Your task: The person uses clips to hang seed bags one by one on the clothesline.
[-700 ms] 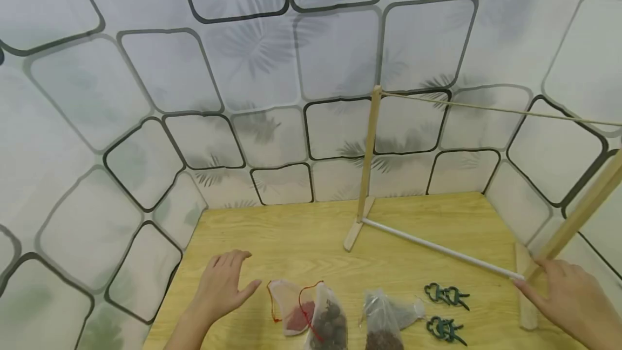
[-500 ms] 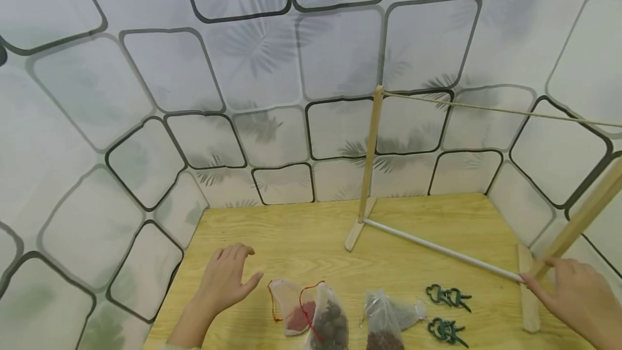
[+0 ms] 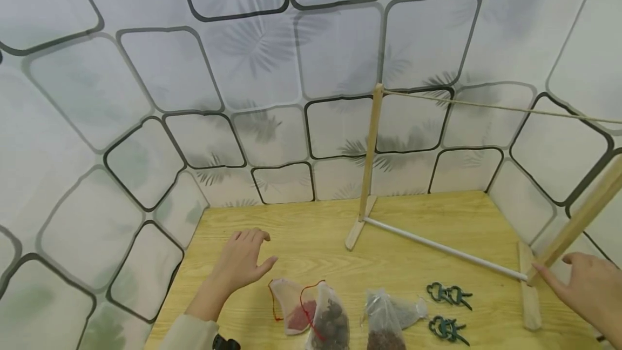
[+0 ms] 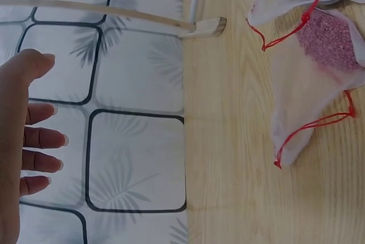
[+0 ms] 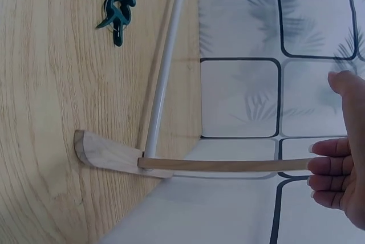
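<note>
Above the wooden table my left hand point(image 3: 243, 263) hovers with fingers relaxed and nothing in them. Nearest to it is a white mesh drawstring bag point(image 3: 298, 309) of pink granules, beside a second mesh bag point(image 3: 331, 320) of dark lumps. At the right, my right hand point(image 3: 585, 288) is beside the near wooden post point(image 3: 578, 217) of a stand; its thumb overlaps the post in the head view. In the right wrist view the fingers point(image 5: 331, 167) are loosely bent at the post's end, thumb apart. A white rod point(image 3: 447, 250) and a cord point(image 3: 486, 105) join this post to the far post point(image 3: 371, 150).
A clear plastic bag point(image 3: 384, 317) with brown bits lies over another bag point(image 3: 409, 311) with grey contents. Dark green plastic clips point(image 3: 448, 294) lie to their right. Patterned fabric walls point(image 3: 262, 69) surround the table point(image 3: 272, 220).
My left hand has moved right and farther forward over the table, with more sleeve showing. My right hand has shifted right, its fingers coming away from the foot of the near post.
</note>
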Available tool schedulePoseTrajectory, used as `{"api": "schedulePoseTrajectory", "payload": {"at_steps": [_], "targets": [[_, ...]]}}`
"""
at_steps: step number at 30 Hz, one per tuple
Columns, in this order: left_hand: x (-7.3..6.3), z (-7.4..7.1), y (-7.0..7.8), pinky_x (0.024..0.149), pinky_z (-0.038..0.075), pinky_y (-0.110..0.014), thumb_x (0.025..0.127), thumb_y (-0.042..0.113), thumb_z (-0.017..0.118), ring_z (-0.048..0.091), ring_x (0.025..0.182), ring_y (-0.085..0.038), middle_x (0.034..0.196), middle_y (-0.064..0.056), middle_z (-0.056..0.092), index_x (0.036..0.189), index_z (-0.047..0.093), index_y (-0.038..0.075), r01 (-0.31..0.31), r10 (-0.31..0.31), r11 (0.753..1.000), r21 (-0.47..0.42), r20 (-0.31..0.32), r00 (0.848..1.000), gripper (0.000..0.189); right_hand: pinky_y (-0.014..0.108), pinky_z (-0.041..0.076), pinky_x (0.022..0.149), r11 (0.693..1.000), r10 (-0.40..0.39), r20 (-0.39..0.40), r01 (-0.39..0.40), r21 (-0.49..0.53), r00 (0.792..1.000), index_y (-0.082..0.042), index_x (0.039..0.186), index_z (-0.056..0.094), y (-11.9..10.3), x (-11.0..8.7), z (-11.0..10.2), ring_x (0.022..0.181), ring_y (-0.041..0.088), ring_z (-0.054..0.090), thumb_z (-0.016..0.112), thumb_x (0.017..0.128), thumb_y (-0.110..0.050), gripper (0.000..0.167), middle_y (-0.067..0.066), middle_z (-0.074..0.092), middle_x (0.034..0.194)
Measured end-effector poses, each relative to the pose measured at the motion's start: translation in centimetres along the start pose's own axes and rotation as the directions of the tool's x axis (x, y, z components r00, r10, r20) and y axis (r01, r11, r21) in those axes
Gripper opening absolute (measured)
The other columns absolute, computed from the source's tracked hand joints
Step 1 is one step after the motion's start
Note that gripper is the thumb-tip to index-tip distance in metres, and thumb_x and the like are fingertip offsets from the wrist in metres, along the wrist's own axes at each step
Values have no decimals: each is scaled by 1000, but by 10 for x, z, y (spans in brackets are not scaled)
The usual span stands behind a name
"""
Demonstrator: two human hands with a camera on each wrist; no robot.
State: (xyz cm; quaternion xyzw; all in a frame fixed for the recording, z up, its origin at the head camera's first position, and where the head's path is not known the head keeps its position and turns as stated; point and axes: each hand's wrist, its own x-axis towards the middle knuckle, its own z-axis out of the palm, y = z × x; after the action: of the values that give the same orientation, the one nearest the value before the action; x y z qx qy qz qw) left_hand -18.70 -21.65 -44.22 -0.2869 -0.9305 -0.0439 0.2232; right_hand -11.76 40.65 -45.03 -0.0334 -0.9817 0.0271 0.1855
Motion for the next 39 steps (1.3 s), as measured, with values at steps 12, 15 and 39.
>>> {"api": "schedulePoseTrajectory", "payload": {"at_steps": [12, 15, 39], "targets": [[51, 14, 32, 80, 45, -41, 85, 45, 61, 57, 87, -21, 95, 0, 58, 105, 55, 13, -115, 122, 990, -77, 84, 989, 38, 38, 35, 38, 986, 111, -127, -93, 141, 986, 26, 80, 53, 11, 11, -5, 39, 33, 46, 45, 89, -62, 88, 33, 51, 57], [62, 21, 36, 80, 45, -40, 87, 46, 58, 57, 88, -20, 97, -2, 59, 105, 56, 13, -143, 151, 986, -82, 102, 983, 39, 39, 35, 38, 986, 117, -115, -101, 135, 986, 26, 81, 53, 16, 15, -5, 38, 32, 45, 44, 89, -63, 89, 30, 50, 54], [171, 44, 48, 70, 45, -35, 91, 48, 53, 56, 87, -21, 106, -5, 60, 111, 56, 12, -93, 113, 990, -102, 200, 973, 41, 43, 37, 41, 956, 158, -115, -123, 265, 981, 28, 82, 51, 41, 41, -12, 44, 42, 48, 54, 90, -44, 72, 43, 49, 65]]}}
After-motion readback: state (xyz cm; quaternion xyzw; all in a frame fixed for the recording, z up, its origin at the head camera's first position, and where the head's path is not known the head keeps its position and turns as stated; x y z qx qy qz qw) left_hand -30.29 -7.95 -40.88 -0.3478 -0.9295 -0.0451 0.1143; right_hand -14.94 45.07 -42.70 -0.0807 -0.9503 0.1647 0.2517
